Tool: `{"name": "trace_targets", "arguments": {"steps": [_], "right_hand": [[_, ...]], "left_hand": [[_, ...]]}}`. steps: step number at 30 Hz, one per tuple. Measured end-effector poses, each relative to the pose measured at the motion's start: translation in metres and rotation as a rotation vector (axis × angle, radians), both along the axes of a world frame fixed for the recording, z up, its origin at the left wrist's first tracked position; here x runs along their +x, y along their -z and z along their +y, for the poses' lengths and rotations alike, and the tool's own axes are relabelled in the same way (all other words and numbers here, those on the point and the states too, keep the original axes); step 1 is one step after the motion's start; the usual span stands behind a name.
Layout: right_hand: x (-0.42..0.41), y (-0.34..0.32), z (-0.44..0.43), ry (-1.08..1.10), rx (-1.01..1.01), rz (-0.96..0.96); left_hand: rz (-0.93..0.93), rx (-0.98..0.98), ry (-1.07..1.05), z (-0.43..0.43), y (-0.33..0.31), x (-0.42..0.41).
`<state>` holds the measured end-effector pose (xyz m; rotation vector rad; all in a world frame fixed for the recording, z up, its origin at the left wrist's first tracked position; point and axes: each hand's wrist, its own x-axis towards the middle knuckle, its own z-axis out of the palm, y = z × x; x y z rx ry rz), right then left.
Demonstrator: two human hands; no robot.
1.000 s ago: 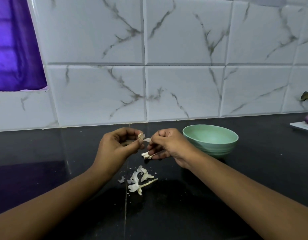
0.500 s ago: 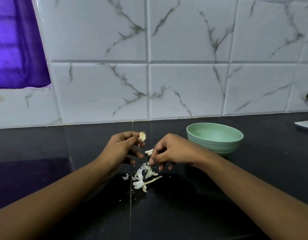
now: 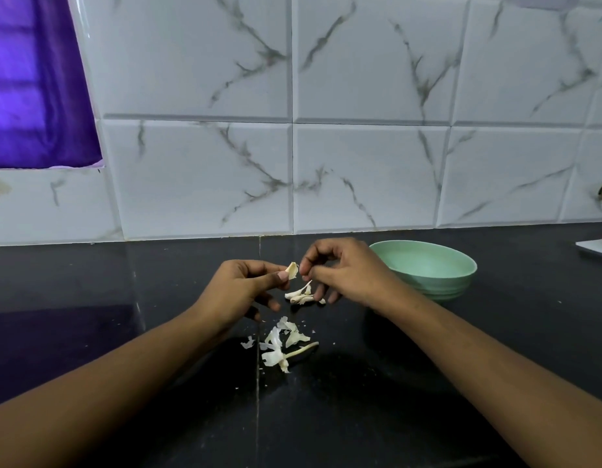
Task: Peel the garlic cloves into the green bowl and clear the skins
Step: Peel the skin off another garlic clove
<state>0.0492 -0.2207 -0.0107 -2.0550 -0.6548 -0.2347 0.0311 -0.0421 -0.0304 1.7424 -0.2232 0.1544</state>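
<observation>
While left hand pinches garlic clove, right hand hovers beside.

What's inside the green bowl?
The part of the green bowl's inside that shows is plain pale green, with nothing on it. Its near wall hides the bottom, so something small could lie there unseen.

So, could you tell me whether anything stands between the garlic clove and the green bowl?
Only the right hand: it sits directly between the garlic clove, pinched by the left hand, and the green bowl. Nothing else visible.
</observation>
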Motion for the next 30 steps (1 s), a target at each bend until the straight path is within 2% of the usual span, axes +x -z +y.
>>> {"name": "trace_targets", "arguments": {"steps": [7,17,25,30], "right_hand": [[0.0033,0.0063,0.0012,0.047,-0.020,-0.200],[0.0025,0.0092,0.0027,0.088,0.000,-0.355],[0.0036,0.0086,0.0018,0.067,0.016,-0.340],[0.0072,0.0072,0.0009,0.061,-0.106,-0.332]], "left_hand": [[0.000,0.018,0.022,0.0002,0.0006,-0.0003],[-0.022,0.002,0.040,-0.0010,-0.0006,-0.0012],[-0.035,0.012,0.042,-0.0016,0.0002,-0.0026],[-0.104,0.094,0.034,-0.0005,0.0003,-0.0053]]}}
